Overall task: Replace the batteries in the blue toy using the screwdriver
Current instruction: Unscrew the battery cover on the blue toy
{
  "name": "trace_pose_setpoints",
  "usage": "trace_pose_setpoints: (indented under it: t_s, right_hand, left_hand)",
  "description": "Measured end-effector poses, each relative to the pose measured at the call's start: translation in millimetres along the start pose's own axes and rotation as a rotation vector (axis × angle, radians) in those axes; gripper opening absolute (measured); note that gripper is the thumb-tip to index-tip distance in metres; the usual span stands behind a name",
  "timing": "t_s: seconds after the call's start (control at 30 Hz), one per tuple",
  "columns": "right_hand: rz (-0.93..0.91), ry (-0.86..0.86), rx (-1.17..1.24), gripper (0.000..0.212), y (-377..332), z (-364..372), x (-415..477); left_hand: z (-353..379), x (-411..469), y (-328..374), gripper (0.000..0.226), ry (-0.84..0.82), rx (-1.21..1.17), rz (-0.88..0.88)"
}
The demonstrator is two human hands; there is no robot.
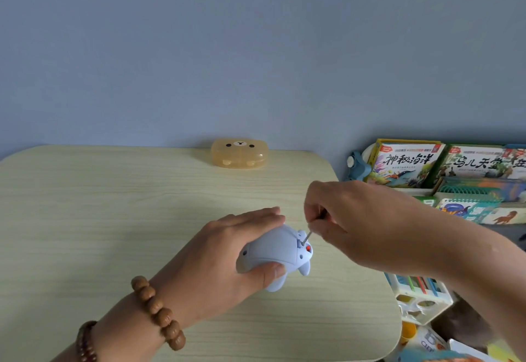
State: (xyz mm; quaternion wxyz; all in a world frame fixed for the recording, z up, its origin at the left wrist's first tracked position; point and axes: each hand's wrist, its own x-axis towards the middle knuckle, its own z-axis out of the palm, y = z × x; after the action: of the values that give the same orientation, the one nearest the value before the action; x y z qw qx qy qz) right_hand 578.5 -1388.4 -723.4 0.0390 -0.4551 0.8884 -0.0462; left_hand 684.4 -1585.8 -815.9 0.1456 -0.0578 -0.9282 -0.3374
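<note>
Blue toy [273,250], on table [113,219] toward its 3 o'clock edge, left hand [227,256] clamped around body, right hand [350,219] pinching screwdriver [306,237] entering from 2 o'clock; step judged: turning the battery-cover screw; next requires a seated tip and steady pressure.

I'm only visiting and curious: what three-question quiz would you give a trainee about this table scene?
1. True or false: the left hand grips the toy.
2. Which holds the screwdriver? A) left hand B) right hand
3. Fill in: the bear case sits at the table's ___ edge.
Key: 1 true; 2 B; 3 far.
</note>
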Motion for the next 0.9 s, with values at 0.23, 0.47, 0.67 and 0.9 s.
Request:
trace_pose_setpoints:
  t_s: [0.23,0.47,0.67,0.9]
  right_hand:
    - [-0.022,0.037,-0.288,0.052,-2.8,4.2,5.6]
    - [-0.014,0.017,-0.092,0.013,2.6,2.3,-2.8]
    - [0.015,0.090,-0.188,0.039,-1.7,12.7,3.6]
    - [0.038,0.008,0.029,0.014,-0.1,7.1,-4.3]
  left_hand:
    - [-0.1,0.1,-0.2,0.068,-0.005,0.017,0.008]
    - [-0.7,1.3,-1.3,0.067,0.002,0.010,0.006]
    - [0.8,-0.3,-1.4,0.067,-0.006,0.043,0.023]
    - [0.6,0.5,-4.1,0.063,0.002,0.003,0.019]
